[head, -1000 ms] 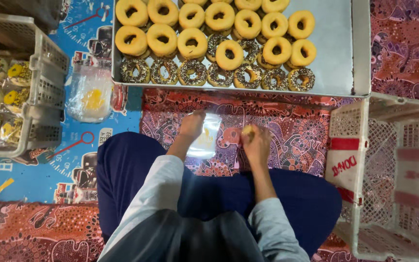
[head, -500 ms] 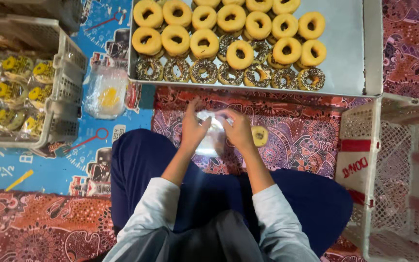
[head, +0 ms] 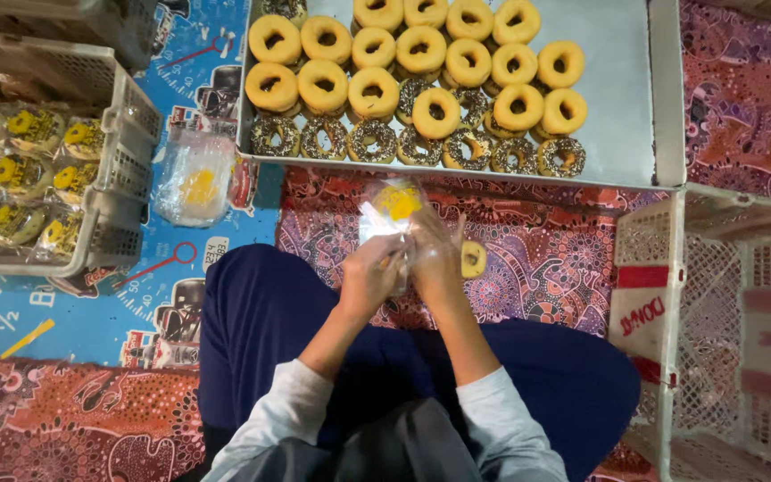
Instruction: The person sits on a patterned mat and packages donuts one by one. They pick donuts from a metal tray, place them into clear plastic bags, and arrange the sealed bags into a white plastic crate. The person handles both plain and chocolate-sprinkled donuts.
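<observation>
Both hands meet over my lap. My left hand (head: 372, 277) and my right hand (head: 437, 263) together grip a clear plastic bag (head: 390, 210) with a yellow print, its open end toward my fingers. A yellow-iced doughnut (head: 473, 259) lies on the patterned mat just right of my right hand. Beyond the hands stands a metal tray (head: 622, 134) filled with several yellow-iced doughnuts (head: 377, 89) and a front row of sprinkle-covered ones (head: 372, 143).
A white basket (head: 113, 170) at the left holds several bagged doughnuts (head: 15, 174). A stack of clear bags (head: 194, 178) lies beside it on the blue mat. An empty white lattice crate (head: 725, 312) stands at the right.
My hands have come together and taken up the clear bag, lifting it toward the tray. The doughnut held in my right hand a second ago now lies on the mat.
</observation>
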